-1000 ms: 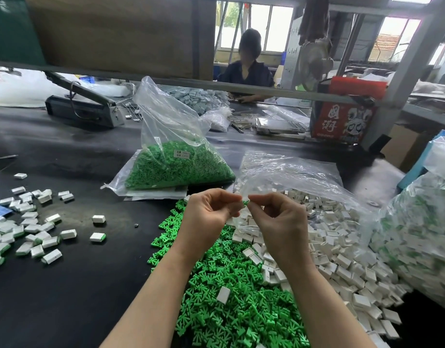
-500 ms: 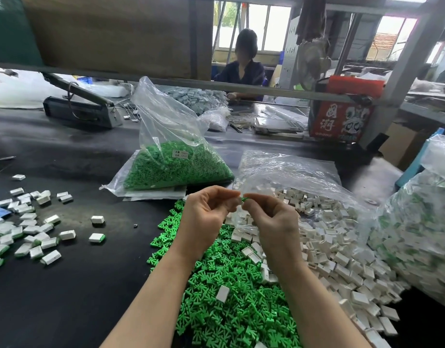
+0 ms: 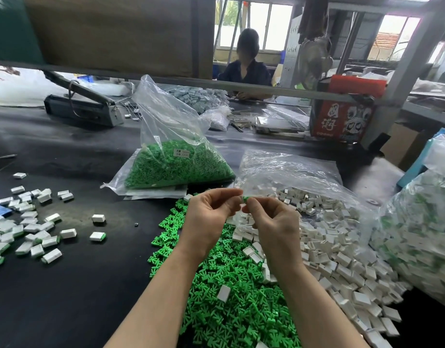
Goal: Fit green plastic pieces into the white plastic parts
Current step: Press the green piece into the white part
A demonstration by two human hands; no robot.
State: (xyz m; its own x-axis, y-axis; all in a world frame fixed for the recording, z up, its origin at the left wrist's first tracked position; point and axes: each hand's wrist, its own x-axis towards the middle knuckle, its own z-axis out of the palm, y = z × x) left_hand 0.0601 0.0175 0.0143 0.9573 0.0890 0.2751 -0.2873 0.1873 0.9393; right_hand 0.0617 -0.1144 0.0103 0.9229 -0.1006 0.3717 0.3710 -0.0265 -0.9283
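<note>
At the left edge of the black work table (image 3: 73, 285) lies a scatter of small white rectangular plastic parts with green inserts (image 3: 30, 229), well apart from the hands. Further back on the left side sits a grey metal lever-arm machine (image 3: 83, 108). Toward the middle of the table stands a clear plastic bag of green pieces (image 3: 176, 164), its top open and upright. At the near edge, a loose pile of bright green forked plastic pieces (image 3: 224, 297) spreads beneath both forearms.

The left hand (image 3: 209, 222) has its fingers curled, thumb and forefinger pinching together. The right hand (image 3: 274, 227) is curled likewise, meeting it fingertip to fingertip. Between those fingertips a small green plastic piece (image 3: 246, 199) shows, raised above the piles; which hand holds it, and whether a white part is there too, I cannot tell.

To the right spreads a heap of white hollow plastic parts (image 3: 342, 247), spilling from a crumpled clear bag (image 3: 291, 172). At the right edge bulges a large clear bag of assembled white-and-green parts (image 3: 417, 234).
</note>
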